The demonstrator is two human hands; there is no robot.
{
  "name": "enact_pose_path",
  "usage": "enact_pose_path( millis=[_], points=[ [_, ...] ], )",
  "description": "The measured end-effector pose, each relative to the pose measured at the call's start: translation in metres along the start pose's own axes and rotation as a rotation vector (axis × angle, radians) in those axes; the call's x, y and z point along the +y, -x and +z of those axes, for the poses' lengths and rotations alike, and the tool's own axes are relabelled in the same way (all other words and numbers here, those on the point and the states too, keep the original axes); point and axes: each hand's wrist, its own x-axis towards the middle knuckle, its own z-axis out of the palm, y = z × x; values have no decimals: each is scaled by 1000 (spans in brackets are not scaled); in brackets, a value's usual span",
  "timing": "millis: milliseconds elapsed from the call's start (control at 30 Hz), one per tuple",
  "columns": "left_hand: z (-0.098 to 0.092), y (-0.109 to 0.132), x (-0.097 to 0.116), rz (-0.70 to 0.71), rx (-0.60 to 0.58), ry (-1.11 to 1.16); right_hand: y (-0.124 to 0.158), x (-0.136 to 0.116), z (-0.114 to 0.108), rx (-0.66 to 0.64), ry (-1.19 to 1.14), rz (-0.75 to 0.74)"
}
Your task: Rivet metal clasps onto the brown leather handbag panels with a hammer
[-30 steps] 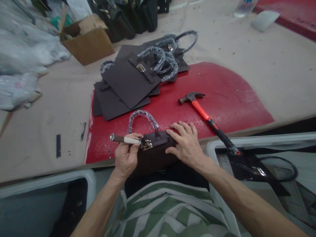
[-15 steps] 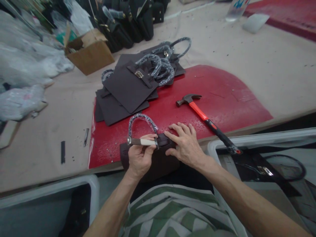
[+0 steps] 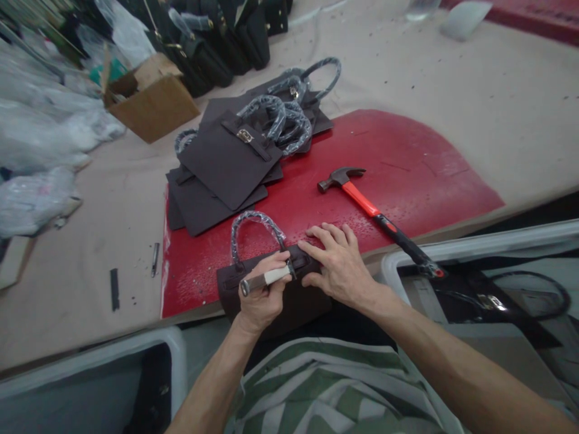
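My left hand (image 3: 262, 301) grips a metal punch (image 3: 254, 284) with a white band around its shaft. The punch slants, its blunt end towards the lower left and its other end at the flap of a dark brown handbag piece (image 3: 230, 280). That piece lies over the table's front edge, and its plastic-wrapped handle (image 3: 257, 214) arches up behind my left hand. My right hand (image 3: 337, 262) rests with spread fingers on the right end of the same piece, thumb apart from the index finger. A claw hammer (image 3: 362, 199) with an orange and black handle lies beyond my right hand, untouched.
A red mat (image 3: 402, 157) covers part of the table. Stacked brown bag panels (image 3: 230, 163) with wrapped handles lie on it. Behind stand a cardboard box (image 3: 154, 108) and black bags (image 3: 226, 48). Plastic bins (image 3: 178, 361) flank me below the edge; the right bin (image 3: 391, 268) holds bag parts.
My left hand has tilted the punch, so its blunt end has dropped and points more towards me. My right hand stays on the bag piece. The whole view has shifted slightly.
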Motion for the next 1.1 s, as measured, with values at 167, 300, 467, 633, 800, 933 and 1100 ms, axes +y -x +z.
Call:
enact_pose_path(
  millis=[167, 300, 467, 633, 800, 933, 1100],
  points=[
    [2, 0, 0, 23, -7, 11, 0, 0, 0, 8, 11, 2],
    [2, -1, -1, 36, -32, 5, 0, -1, 1, 8, 2, 1],
    [3, -2, -1, 45, -21, -20, 0, -1, 0, 6, -13, 9],
    [3, -1, -2, 61, -31, -25, 1, -1, 0, 8, -6, 6],
    [4, -2, -3, 91, -37, -51, 1, -2, -2, 2, -10, 14],
    [7, -2, -2, 124, -33, -80, 1, -3, -3, 7, -19, 21],
    [10, 6, 2, 154, 32, -209, 1, -3, -2, 26, -18, 20]
  ],
)
